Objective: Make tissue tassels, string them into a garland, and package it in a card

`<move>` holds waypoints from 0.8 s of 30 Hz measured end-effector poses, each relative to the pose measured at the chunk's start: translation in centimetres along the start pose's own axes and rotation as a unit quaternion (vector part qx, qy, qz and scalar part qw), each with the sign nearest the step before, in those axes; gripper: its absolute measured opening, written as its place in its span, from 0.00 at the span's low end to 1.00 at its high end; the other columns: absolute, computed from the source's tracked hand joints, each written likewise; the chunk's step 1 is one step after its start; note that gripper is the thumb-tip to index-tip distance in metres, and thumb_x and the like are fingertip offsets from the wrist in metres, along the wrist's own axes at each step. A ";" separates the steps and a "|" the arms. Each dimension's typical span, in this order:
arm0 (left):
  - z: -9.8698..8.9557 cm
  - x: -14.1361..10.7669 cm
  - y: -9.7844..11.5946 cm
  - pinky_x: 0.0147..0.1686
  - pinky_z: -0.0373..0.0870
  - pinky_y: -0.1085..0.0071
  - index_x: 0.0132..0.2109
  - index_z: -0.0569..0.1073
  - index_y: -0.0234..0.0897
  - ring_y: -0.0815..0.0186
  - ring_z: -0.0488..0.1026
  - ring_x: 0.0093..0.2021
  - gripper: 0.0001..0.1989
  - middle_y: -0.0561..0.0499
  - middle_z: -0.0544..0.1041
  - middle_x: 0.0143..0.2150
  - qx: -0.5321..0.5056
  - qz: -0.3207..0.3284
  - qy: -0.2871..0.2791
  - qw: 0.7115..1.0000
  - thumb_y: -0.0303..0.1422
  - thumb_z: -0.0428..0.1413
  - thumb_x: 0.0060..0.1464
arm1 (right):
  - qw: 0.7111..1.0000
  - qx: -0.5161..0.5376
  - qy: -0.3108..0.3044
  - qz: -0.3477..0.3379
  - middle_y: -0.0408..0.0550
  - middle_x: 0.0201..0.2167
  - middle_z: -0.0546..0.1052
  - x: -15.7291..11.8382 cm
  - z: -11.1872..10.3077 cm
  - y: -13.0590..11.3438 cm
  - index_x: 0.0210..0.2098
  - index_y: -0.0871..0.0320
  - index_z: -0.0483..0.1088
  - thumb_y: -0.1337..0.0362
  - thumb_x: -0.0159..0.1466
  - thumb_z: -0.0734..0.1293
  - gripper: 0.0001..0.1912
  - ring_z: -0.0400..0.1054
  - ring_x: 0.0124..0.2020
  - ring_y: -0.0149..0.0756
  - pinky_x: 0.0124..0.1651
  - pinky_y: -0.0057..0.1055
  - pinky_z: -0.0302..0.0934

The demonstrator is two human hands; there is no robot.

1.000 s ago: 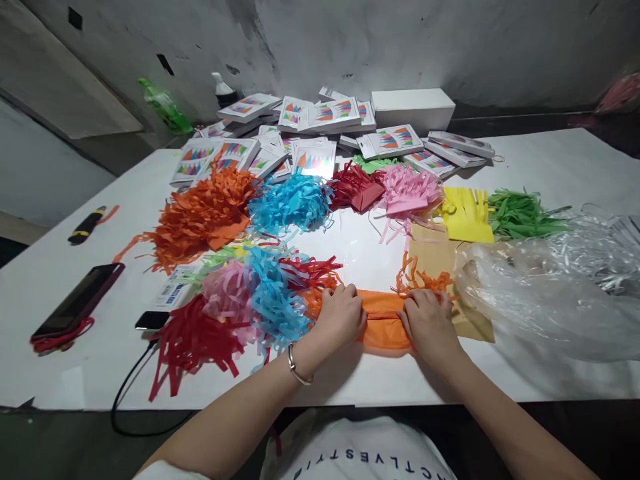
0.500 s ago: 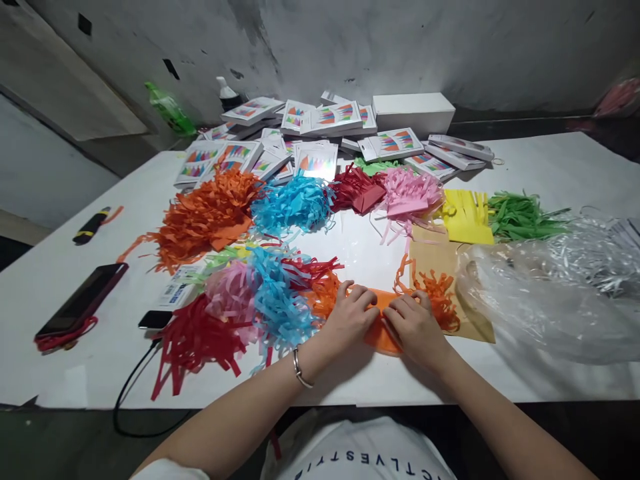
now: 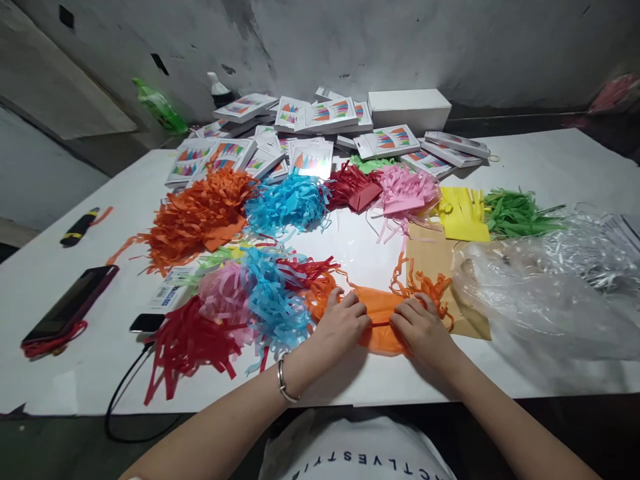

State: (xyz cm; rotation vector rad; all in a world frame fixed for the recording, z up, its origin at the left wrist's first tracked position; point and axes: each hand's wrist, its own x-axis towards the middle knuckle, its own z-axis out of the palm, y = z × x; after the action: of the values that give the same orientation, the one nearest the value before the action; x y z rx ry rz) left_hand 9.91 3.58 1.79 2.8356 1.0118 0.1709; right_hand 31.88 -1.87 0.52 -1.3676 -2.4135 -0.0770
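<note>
An orange sheet of tissue paper point(image 3: 382, 312) with fringed ends lies on the white table in front of me, a crease running across its middle. My left hand point(image 3: 344, 323) grips its left side, fingers curled over the crease. On the right side my right hand point(image 3: 421, 327) holds the paper the same way, thumb hidden. Orange fringe point(image 3: 429, 287) spreads beyond my right fingers, partly over a brown paper sheet point(image 3: 467, 320). Left of my left hand lie blue tissue tassels point(image 3: 275, 300), with pink tassels point(image 3: 225, 293) and red tassels point(image 3: 193, 343) farther left.
Behind are orange tassels point(image 3: 197, 217), blue tassels point(image 3: 287, 203), pink tassels point(image 3: 407, 190), yellow fringed paper point(image 3: 463, 213) and green tassels point(image 3: 523, 212). Printed boxes point(image 3: 327, 117) are piled along the wall. A clear plastic bag point(image 3: 530, 293) lies right; a phone point(image 3: 73, 303) and cable point(image 3: 111, 410) lie left.
My hands have moved apart along the orange tissue paper, showing more of its middle and the crease. The view has shifted slightly.
</note>
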 end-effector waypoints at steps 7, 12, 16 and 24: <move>-0.4 0.8 0.6 0.45 0.57 0.56 0.31 0.77 0.37 0.59 0.68 0.43 0.07 0.48 0.77 0.41 -0.064 -0.127 0.000 0.990 0.30 0.57 0.59 | 0.987 0.086 0.021 0.135 0.45 0.34 0.74 0.8 0.5 -0.5 0.31 0.57 0.70 0.69 0.67 0.63 0.09 0.66 0.41 0.39 0.57 0.45 0.50; -1.3 1.6 0.5 0.44 0.59 0.57 0.32 0.77 0.37 0.58 0.70 0.44 0.06 0.48 0.76 0.41 -0.096 -0.179 -0.036 0.978 0.30 0.58 0.56 | 0.981 0.077 0.027 0.177 0.46 0.31 0.74 1.4 0.6 -0.5 0.26 0.56 0.67 0.69 0.66 0.63 0.11 0.66 0.38 0.41 0.51 0.46 0.51; -1.4 1.7 0.9 0.50 0.56 0.51 0.36 0.78 0.38 0.57 0.68 0.44 0.06 0.48 0.76 0.41 -0.018 -0.078 -0.041 0.996 0.28 0.56 0.60 | 0.988 0.080 0.010 0.131 0.44 0.33 0.75 1.6 0.4 -0.4 0.30 0.55 0.70 0.72 0.65 0.64 0.09 0.66 0.41 0.39 0.56 0.46 0.49; -0.5 2.6 1.3 0.50 0.59 0.51 0.32 0.76 0.35 0.58 0.68 0.40 0.09 0.48 0.75 0.35 0.067 0.027 -0.027 0.997 0.27 0.55 0.61 | 1.000 -0.012 -0.025 0.009 0.46 0.30 0.73 1.5 0.5 -1.0 0.32 0.56 0.70 0.71 0.67 0.60 0.10 0.64 0.38 0.39 0.63 0.48 0.43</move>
State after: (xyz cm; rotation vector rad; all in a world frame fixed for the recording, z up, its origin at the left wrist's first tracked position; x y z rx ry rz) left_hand 12.62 4.30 2.67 2.9732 0.9703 0.0330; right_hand 30.15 -1.07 0.71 -1.4179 -2.4489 -0.0680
